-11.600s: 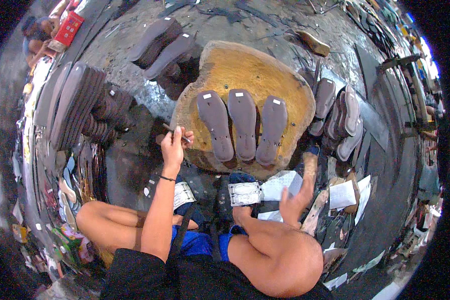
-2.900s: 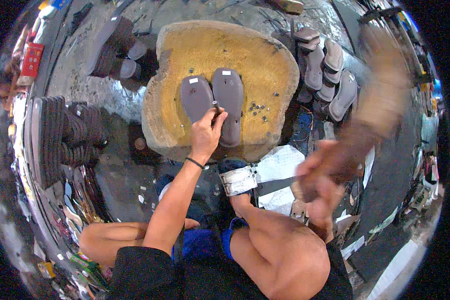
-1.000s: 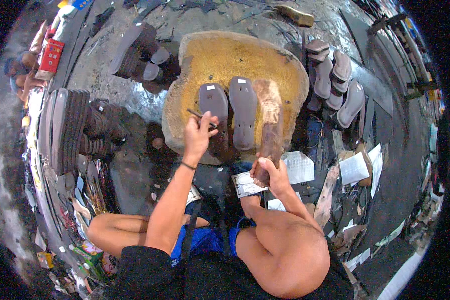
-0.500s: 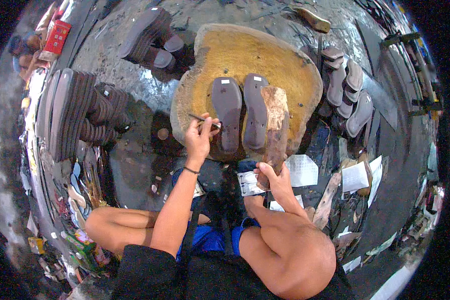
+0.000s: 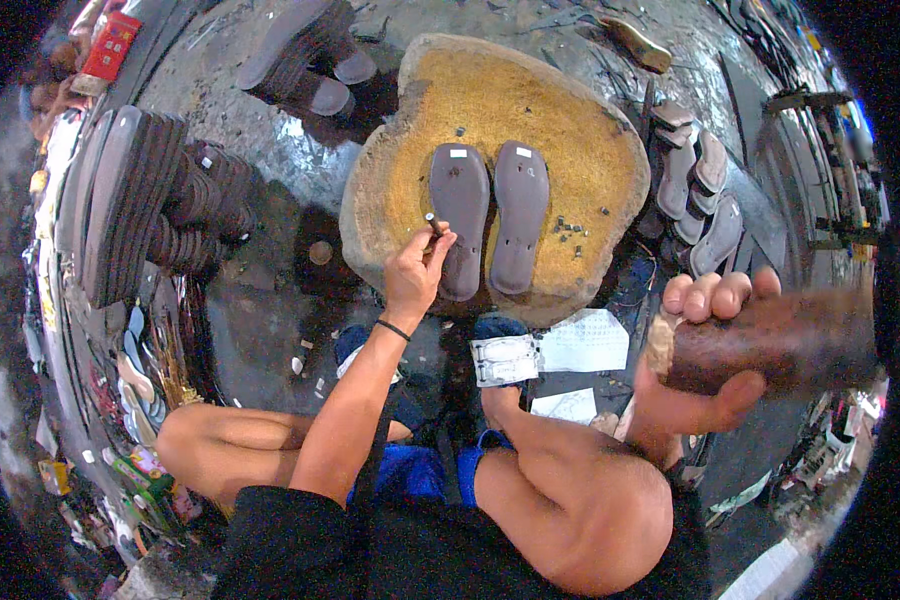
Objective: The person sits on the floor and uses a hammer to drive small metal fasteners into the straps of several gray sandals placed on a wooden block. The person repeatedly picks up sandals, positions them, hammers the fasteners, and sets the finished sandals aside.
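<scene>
Wood slab [image 5: 580,110] as landmark, yellow-brown, uneven outline, in front of the seated worker. Left of it: a thick row of dark soles [image 5: 140,200] on edge, with further stacks between. Beyond its far left side, another stack of dark soles [image 5: 295,65]. Right of it, a loose pile of soles [image 5: 708,160]. Beyond its far right corner, a shaped block [image 5: 638,45]. On the slab's right part, small dark bits [image 5: 568,228] lie scattered, near the right sole. Below its near edge, paper sheets [image 5: 585,342] and a foot in a white-strapped sandal [image 5: 505,360].

Left forearm comes up to the slab's near left part; left hand [image 5: 413,275] has thumb and fingers pinched together on a dark rod [image 5: 432,222], its end pointing up. Right hand [image 5: 670,395] is well right of the slab's near side, raised, grip clamped round a wooden club [image 5: 770,340], which points away from the slab and is slightly blurred.

Left sole [image 5: 460,190] and right sole [image 5: 520,190] lie side by side mid-slab, a narrow gap between. Left grip is at the left sole's left edge; cannot tell whether the rod touches it. Right sole is clear of both grips.
</scene>
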### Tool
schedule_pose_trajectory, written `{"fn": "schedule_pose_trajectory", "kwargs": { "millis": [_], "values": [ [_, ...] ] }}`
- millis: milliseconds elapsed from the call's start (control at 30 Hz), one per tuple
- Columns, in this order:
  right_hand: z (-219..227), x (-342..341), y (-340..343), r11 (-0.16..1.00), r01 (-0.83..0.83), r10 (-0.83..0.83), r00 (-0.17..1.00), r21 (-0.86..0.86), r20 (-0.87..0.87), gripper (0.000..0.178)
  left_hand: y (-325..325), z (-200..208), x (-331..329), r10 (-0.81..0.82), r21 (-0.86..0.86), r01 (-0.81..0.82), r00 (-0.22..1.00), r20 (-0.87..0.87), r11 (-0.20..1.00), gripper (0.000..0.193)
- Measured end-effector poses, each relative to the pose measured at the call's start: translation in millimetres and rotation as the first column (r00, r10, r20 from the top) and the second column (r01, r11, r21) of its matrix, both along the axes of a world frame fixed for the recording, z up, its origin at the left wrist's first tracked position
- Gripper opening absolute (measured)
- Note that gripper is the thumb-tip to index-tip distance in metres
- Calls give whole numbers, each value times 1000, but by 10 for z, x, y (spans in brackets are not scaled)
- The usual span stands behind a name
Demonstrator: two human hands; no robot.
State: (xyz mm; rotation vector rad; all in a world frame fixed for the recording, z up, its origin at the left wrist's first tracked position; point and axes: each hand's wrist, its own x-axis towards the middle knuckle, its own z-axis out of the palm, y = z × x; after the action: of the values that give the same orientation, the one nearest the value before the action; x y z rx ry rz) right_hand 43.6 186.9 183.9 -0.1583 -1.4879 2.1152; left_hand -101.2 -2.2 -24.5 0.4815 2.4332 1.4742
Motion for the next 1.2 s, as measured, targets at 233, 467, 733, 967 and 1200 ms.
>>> {"fn": "schedule_pose_trajectory", "kwargs": {
  "millis": [233,467,733,967,1200],
  "values": [
    [-1430,494,-373,894,-448,311,594,-15,742,53,-104,-451,-156,-156,24,167,955,-251,986,24],
    [-1622,1227,-427,881,473,-220,437,-15,872,27,-104,-161,-509,-13,273,-179,816,578,945,35],
    [-1800,745,-393,489,-151,-652,591,859,474,78,-251,-16,125,52,139,-126,896,442,982,36],
    [-1720,-111,-467,651,-28,-432,808,758,401,70,-424,325,-930,24,315,-118,957,288,942,30],
    [-1738,-393,-893,409,-379,-346,777,830,526,66,-251,424,-3638,41,-212,-231,762,-646,950,22]
  ]
}}
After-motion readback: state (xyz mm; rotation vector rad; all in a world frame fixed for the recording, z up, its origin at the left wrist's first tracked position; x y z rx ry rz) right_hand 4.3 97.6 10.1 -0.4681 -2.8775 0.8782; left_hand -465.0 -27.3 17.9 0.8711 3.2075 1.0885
